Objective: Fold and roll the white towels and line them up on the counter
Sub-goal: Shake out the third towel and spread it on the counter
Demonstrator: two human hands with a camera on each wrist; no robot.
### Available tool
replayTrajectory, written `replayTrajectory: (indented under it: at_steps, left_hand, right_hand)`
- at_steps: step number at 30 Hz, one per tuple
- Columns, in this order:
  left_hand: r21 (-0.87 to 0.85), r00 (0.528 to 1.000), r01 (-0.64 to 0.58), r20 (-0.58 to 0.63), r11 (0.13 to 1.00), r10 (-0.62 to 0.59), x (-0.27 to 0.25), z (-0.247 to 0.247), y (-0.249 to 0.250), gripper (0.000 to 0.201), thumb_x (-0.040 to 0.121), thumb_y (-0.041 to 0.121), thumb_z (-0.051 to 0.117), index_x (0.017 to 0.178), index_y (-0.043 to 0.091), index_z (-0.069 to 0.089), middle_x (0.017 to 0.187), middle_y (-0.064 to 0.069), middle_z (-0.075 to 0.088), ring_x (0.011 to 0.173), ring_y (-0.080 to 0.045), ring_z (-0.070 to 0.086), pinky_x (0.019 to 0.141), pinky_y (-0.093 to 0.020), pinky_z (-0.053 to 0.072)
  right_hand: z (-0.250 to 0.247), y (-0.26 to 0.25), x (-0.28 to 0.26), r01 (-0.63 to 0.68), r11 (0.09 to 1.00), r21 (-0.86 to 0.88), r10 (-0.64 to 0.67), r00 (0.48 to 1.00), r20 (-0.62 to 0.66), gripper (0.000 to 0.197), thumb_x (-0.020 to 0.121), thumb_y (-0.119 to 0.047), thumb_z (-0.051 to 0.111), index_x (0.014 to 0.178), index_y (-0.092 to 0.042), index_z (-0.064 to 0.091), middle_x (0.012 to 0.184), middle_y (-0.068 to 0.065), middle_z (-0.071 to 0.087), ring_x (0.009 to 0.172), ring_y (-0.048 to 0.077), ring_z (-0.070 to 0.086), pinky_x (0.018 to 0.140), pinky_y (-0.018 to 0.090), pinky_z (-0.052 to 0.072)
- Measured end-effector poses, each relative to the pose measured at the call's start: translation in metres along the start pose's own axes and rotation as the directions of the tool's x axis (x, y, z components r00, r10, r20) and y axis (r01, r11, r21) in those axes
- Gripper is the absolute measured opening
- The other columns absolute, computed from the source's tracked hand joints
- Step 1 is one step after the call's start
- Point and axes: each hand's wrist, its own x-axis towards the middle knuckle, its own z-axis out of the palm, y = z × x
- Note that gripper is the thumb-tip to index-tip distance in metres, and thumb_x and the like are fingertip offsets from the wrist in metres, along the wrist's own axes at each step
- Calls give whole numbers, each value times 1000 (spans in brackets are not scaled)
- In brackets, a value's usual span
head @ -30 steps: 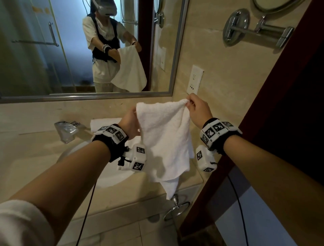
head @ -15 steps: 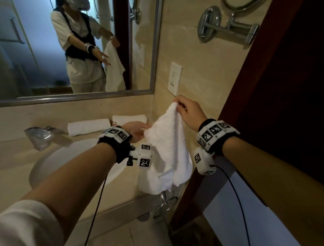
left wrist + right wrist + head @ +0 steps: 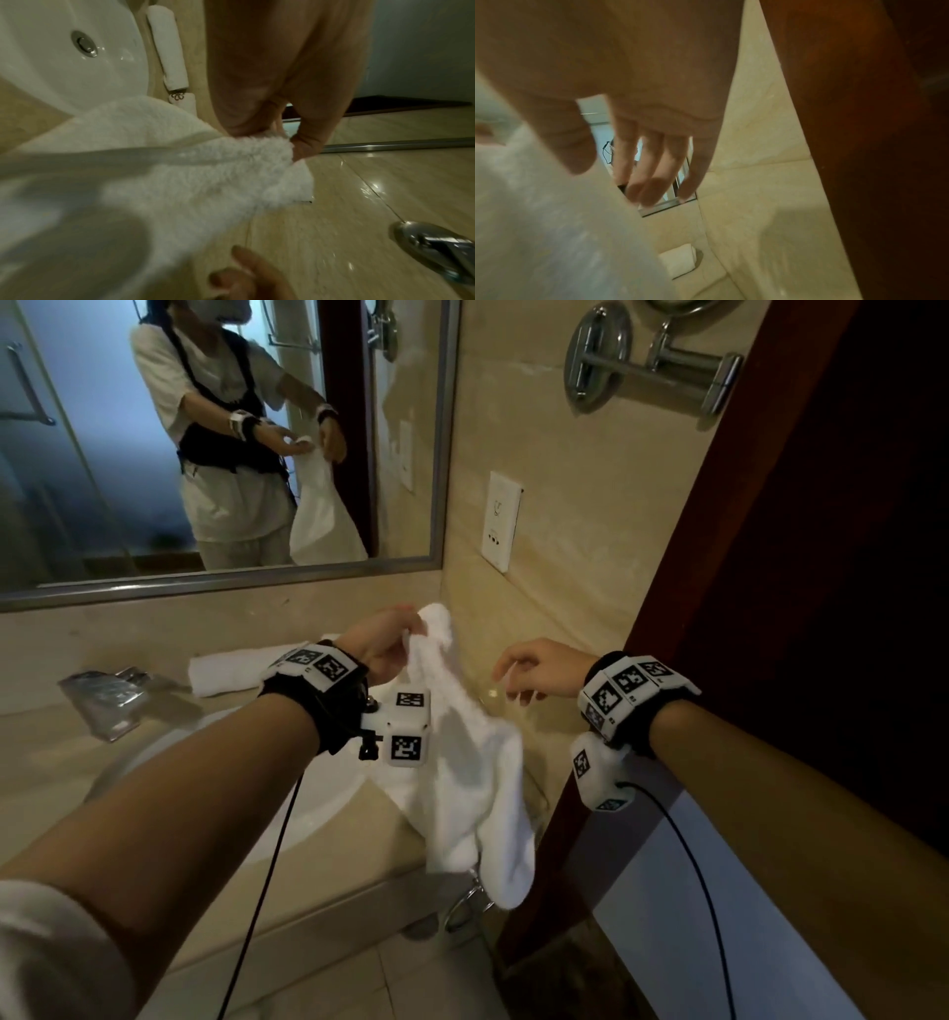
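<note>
A white towel point(image 3: 472, 762) hangs folded in the air over the counter's right end, and my left hand point(image 3: 385, 644) pinches its top corners together. The left wrist view shows the thumb and fingers clamped on the fluffy towel point(image 3: 205, 172) edge. My right hand point(image 3: 534, 667) hovers just right of the towel with fingers loosely spread, holding nothing; the right wrist view confirms straight fingers point(image 3: 654, 178) beside the blurred towel point(image 3: 552, 233). A rolled white towel point(image 3: 231, 667) lies on the beige counter point(image 3: 359, 855) at the back wall, with a second roll point(image 3: 186, 101) end to end with it.
A white sink basin point(image 3: 318, 809) is set into the counter under my left forearm, with a chrome faucet point(image 3: 105, 701) at its left. A mirror point(image 3: 221, 444) spans the back wall. The side wall carries a socket point(image 3: 500, 526) and a chrome bracket point(image 3: 652, 367). A dark wooden door frame point(image 3: 719, 608) stands right.
My right hand brought its towel corner across to my left hand and let go. The towel now hangs doubled from my left hand alone, and both hands are lower.
</note>
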Motion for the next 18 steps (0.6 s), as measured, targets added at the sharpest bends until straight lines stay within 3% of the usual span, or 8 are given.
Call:
replayTrajectory:
  at_steps: [1,4,7,8,10,14,16,18]
  left_hand:
    - [-19,999,-12,38,1000,12,-3,1,2,23,80,-11,38,86,6,52,80,-7,48,69,-16,51,47,-16,49]
    - [-39,994,-27,103,999,31,-12,4,10,51,71,-7,50,119,9,51,87,-8,52,76,-18,54,58,-23,52]
    - [-69,987,-86,129,994,94,-20,5,22,35,81,-11,41,98,18,52,83,-4,53,74,-17,53,56,-22,52]
    - [-60,982,-104,152,993,112,-25,4,26,35,80,-11,41,93,19,53,83,-4,53,74,-17,53,56,-23,53]
    - [-1,979,-128,157,992,127,-31,-2,31,34,75,-10,45,88,20,54,81,-4,53,72,-17,53,54,-22,51]
    - [69,989,-113,104,991,105,-34,-24,32,37,75,-14,43,85,20,54,75,-3,49,65,-15,48,45,-17,45]
    - [95,993,-91,83,991,83,-32,-39,27,39,77,-17,41,85,19,54,74,-3,50,64,-14,49,46,-17,45]
    - [114,995,-78,64,990,71,-34,-53,20,37,69,-17,48,81,17,56,70,-3,54,60,-13,53,47,-18,46]
  right_hand:
    - [2,0,4,5,1000,2,-5,997,-79,23,90,-11,55,113,-11,58,86,2,61,71,13,57,67,25,43]
    - [6,1,21,52,997,62,-35,967,-251,49,88,-9,59,133,-16,43,116,3,53,94,18,55,81,29,45]
    - [18,-7,32,128,983,132,-109,984,-137,80,79,-15,71,145,-16,26,141,4,41,125,20,44,105,34,38]
    - [23,-8,37,143,982,121,-133,987,-91,80,76,-20,73,144,-15,30,140,6,45,127,22,44,107,36,38]
    - [28,-14,38,101,994,47,-99,994,-46,58,80,-22,70,132,-10,48,127,11,57,118,27,54,98,34,44]
    - [28,-14,40,97,995,23,-91,979,-182,28,89,-24,60,106,-2,64,101,13,65,96,26,60,76,28,43]
    - [18,-13,39,57,997,-51,-66,977,-202,21,90,-24,58,77,-7,61,79,8,59,80,22,55,60,26,35]
    - [7,-10,39,7,991,-136,-31,984,-174,31,90,-21,58,61,-17,49,64,0,48,67,18,47,53,23,30]
